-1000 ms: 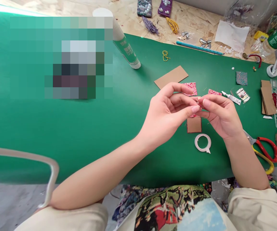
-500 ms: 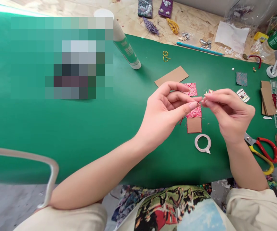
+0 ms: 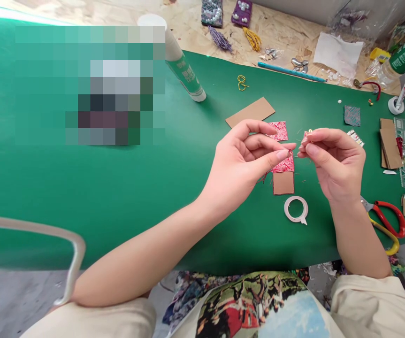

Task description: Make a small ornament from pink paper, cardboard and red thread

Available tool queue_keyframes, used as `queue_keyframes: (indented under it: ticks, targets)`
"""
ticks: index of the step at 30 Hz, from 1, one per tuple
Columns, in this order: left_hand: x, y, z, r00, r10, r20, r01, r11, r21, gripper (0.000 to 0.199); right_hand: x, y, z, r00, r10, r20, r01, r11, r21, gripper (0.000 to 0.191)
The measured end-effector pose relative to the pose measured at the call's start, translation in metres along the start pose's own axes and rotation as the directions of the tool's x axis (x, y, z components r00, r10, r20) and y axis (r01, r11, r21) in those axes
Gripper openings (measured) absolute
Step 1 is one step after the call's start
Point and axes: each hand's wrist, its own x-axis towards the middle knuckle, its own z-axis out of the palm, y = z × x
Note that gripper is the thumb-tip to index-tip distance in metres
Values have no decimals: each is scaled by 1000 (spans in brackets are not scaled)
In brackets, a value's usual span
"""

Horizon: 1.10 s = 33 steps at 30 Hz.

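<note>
My left hand [image 3: 246,157] pinches dark red thread [image 3: 290,152] between thumb and fingertips; loose red strands hang below it. To its right, my right hand [image 3: 339,162] is closed in a pinch, its fingertips a short gap away from the left ones. A very thin pale line crosses that gap, too fine to tell whether it is thread or a needle. Under the hands lie pink-red patterned fabric squares [image 3: 284,164] and a cardboard square [image 3: 283,183] edged in red. A roll of white tape [image 3: 296,210] lies just below them.
Scissors [image 3: 392,220] with red and yellow handles lie beside my right forearm. Cardboard strips [image 3: 389,143] and a clear ruler [image 3: 403,159] are at the right edge. A glue bottle [image 3: 186,70] stands at the back; a blue pencil [image 3: 292,72] lies on the far edge.
My right hand has drawn slightly to the right, widening the gap between the fingertips. My left hand has stayed in place.
</note>
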Motion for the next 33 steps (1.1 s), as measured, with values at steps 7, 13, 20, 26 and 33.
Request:
queue_keyframes:
  ticks: [7, 13, 20, 26, 33]
  targets:
    - [1, -1, -1, 1000, 5, -2, -5, 1000, 1, 38, 5, 6, -4, 998, -62, -12, 62, 998, 1, 13]
    - [1, -1, -2, 1000, 2, -9, -2, 1000, 16, 38, 9, 14, -9, 992, -117, -42, 111, 986, -123, 13]
    - [1, -1, -2, 1000, 14, 4, -14, 1000, -6, 37, 4, 9, -3, 987, -163, -1, 161, 975, -152, 4]
    - [0, 0, 0, 999, 48, -21, -47, 998, 34, 36, -3, 3, 2, 989, -143, -33, 140, 986, -94, 12]
    - [0, -2, 1, 994, 106, -10, -105, 992, 71, 36, -1, 0, 3, 994, -98, 45, 100, 994, -47, 16]
